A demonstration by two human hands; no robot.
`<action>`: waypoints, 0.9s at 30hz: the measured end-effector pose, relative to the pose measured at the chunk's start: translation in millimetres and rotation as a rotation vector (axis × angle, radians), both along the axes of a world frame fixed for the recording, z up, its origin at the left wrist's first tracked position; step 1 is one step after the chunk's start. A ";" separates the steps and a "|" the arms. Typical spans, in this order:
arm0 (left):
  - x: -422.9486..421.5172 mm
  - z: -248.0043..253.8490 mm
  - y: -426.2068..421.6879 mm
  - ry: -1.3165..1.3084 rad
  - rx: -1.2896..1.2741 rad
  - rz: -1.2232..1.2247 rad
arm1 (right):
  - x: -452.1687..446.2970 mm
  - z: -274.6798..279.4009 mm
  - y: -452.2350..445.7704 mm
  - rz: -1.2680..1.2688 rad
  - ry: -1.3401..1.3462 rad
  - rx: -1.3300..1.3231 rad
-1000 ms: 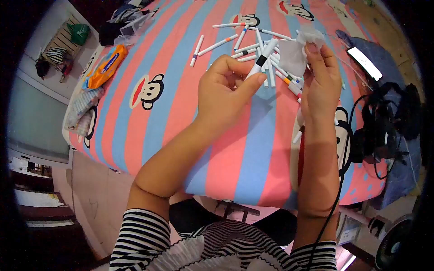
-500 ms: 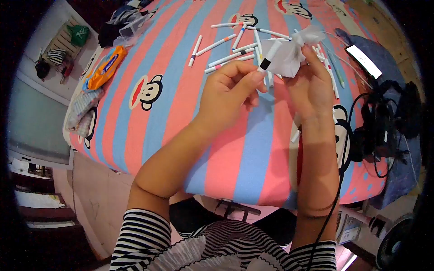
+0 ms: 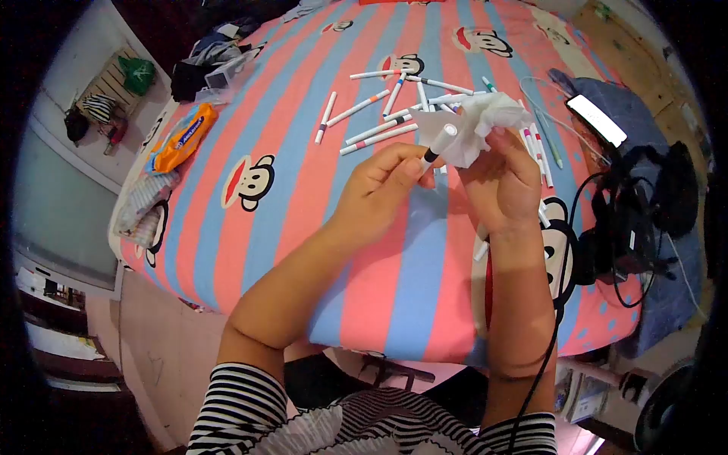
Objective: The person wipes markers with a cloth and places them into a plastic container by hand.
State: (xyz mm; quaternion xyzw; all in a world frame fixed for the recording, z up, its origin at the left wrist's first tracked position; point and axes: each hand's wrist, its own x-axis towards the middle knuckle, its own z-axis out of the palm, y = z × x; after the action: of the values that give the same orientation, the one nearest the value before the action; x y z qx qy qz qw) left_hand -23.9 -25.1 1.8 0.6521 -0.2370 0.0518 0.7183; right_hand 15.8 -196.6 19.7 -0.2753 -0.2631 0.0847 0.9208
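My left hand (image 3: 385, 178) pinches a white marker pen (image 3: 442, 140) with a black band, its white end tilted up and to the right. In my right hand (image 3: 504, 186) is a crumpled white tissue (image 3: 485, 125), held between the thumb and fingers; most of those fingers are hidden behind it. The tissue is close beside the marker's upper end, and I cannot tell whether they touch. Beyond both hands, several white markers (image 3: 378, 140) with coloured bands lie scattered on the striped bedspread (image 3: 303, 250). More markers (image 3: 538, 152) lie to the right of my right hand.
An orange wipes packet (image 3: 186, 139) lies at the bed's left side. On the right are a lit phone (image 3: 597, 119), a pale green pen (image 3: 552, 144) and black straps with cables (image 3: 626, 235). One black cable runs along my right forearm.
Both hands, with the marker and tissue, have shifted slightly down and left. The marker's white end now faces more toward me. The whole view has shifted a little as well.
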 end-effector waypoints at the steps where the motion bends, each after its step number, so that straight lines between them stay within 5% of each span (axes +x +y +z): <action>1: -0.5 1.5 1.1 0.037 0.008 -0.010 | -0.5 1.7 1.3 -0.027 -0.023 -0.032; 12: -7.4 15.4 -2.1 0.515 -0.128 -0.131 | -11.0 7.9 23.4 -0.309 0.076 -0.472; 27: -9.4 15.7 -6.3 0.626 0.125 -0.188 | 3.8 4.9 13.8 -0.515 0.237 -0.326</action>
State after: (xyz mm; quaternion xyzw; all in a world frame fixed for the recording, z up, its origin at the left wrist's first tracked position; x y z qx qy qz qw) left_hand -33.4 -31.4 17.5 0.6543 -0.0668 -0.2323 0.7165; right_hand 19.6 -182.8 24.6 -0.4649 -0.0586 -0.0782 0.8800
